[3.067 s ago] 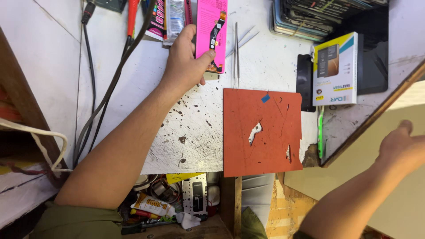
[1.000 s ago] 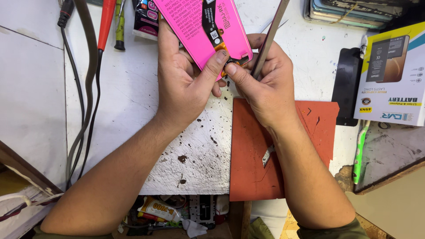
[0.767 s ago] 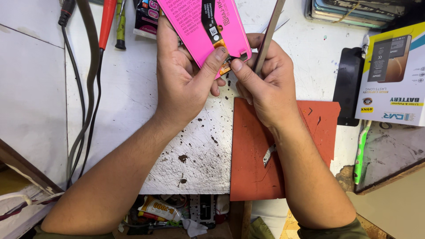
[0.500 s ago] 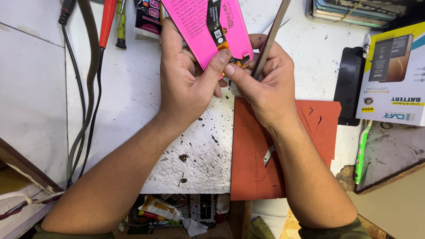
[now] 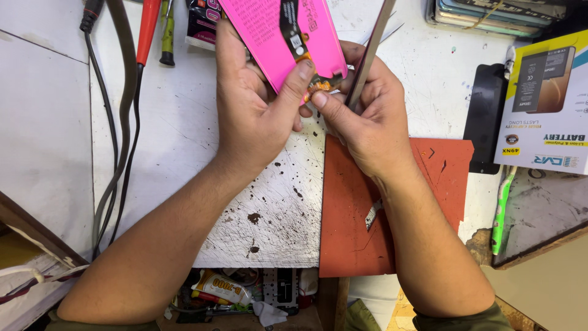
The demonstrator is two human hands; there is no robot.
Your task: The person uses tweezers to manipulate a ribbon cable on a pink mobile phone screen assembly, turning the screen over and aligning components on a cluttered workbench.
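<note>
Since three seconds ago your right hand (image 5: 367,116) has come in from off the worktop's edge to meet your left hand (image 5: 254,101), and the pink pack (image 5: 278,30) has been lifted off the worktop (image 5: 177,147) into your grip; over the last second little has shifted beyond a slight tilt of the pack.

Your left hand is clenched around the pink pack, fingers behind it and thumb pressed on its front near the lower corner. Your right hand grasps a thin dark flat strip (image 5: 370,49) that stands nearly upright just right of the pack, and its thumb and forefinger pinch at a small orange piece (image 5: 317,86) at the pack's lower corner — what exactly that piece is, you cannot tell from here.

Take the red mat (image 5: 349,233) as your landmark: the pack sits above its upper left corner, held clear of the worktop. Its long axis runs away from you and leans left, so the near end points down at your thumbs. Both hands meet at that near corner — the left carries the weight, the right is the one at the orange piece.

Right of the mat lie a black slab (image 5: 487,116) and a yellow-and-white box (image 5: 545,110); far to its left run cables (image 5: 116,110) and a red-handled tool (image 5: 147,30).
</note>
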